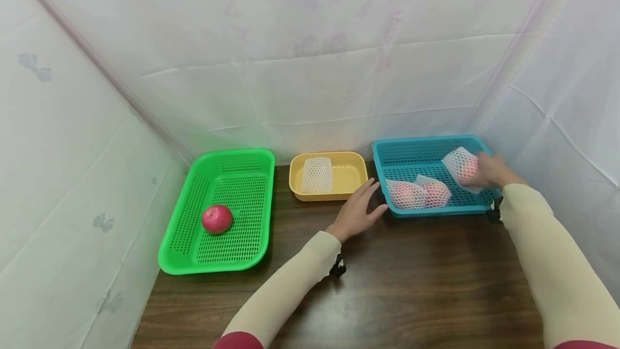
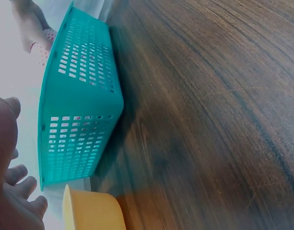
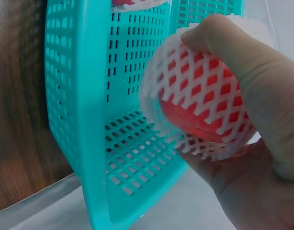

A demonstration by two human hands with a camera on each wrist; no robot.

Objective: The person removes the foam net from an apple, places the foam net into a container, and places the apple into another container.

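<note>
My right hand [image 1: 491, 170] grips a red apple [image 3: 197, 117] in a white foam net, thumb on one side and fingers on the other. It holds the apple over the right end of the blue basket [image 1: 431, 212]. Two more netted apples, one on the left [image 1: 406, 195] and one beside it [image 1: 437, 193], lie at that basket's front. My left hand [image 1: 356, 211] is held with fingers extended and holds nothing, between the yellow tray [image 1: 351, 179] and the blue basket. A white foam net [image 1: 317, 175] lies in the tray.
On the left, a green basket [image 1: 263, 220] contains one bare red apple [image 1: 217, 219]. All the containers stand on a dark wooden table [image 1: 411, 279]. White patterned sheets [image 1: 310, 85] enclose the back and both sides, close behind the containers.
</note>
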